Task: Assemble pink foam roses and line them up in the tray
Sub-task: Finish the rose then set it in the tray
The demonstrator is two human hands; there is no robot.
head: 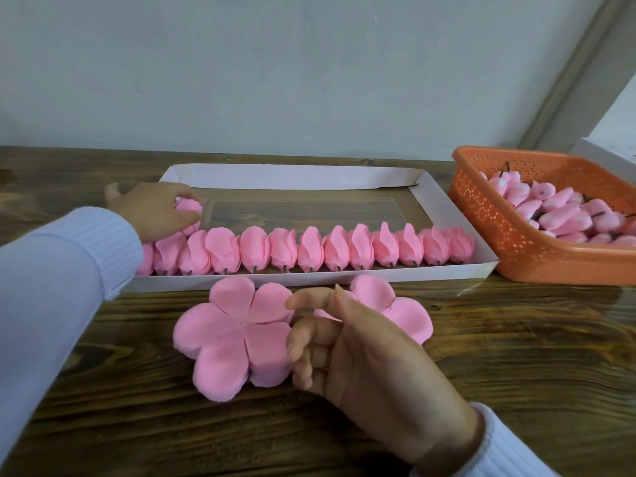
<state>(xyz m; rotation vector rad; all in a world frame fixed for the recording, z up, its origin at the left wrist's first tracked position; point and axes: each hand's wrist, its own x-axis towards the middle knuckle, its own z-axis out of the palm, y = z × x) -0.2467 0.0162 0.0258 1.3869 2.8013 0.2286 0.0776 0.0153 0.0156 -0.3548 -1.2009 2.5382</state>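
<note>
A white cardboard tray (444, 215) lies on the wooden table with a row of several assembled pink foam roses (309, 249) along its near edge. My left hand (155, 211) reaches into the tray's left end and grips one pink rose (188, 206) just behind the row. In front of the tray lies a stack of flat five-petal pink foam pieces (227, 335), with a second stack (395, 304) to its right. My right hand (354, 346) hovers between the two stacks, fingers loosely curled, holding nothing.
An orange perforated plastic basket (481, 218) at the right holds several pink rose buds (564, 211) on dark stems. A white box edge (605, 156) shows behind it. A pale wall runs along the table's back edge.
</note>
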